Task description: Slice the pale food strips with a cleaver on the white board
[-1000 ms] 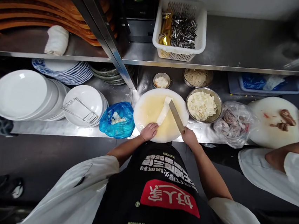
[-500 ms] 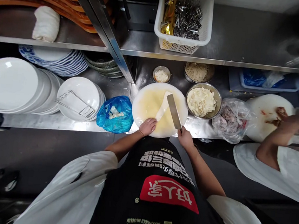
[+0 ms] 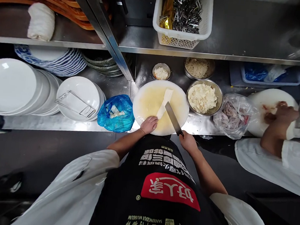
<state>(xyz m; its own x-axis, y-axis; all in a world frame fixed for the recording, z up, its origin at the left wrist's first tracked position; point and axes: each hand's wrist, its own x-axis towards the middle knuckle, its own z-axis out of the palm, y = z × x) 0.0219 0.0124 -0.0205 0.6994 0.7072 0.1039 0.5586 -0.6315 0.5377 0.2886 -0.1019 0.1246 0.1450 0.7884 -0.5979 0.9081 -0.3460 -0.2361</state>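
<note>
Grasping the knife [image 3: 174, 119] in our right hand [image 3: 188, 141]; left of that grip, our left hand [image 3: 149, 124] touches the pale strip [image 3: 166, 97]; we cannot tell whether it pinches.

White strip [image 3: 165, 101]: long, flat, in one piece, lying aslant on the oval cutting board [image 3: 145, 94], from near the far edge down and leftward toward the near edge. Knife [image 3: 174, 119]: broad grey blade, dark handle; set aslant, tip beside the strip's right side, handle at the board's near-right edge.
</note>
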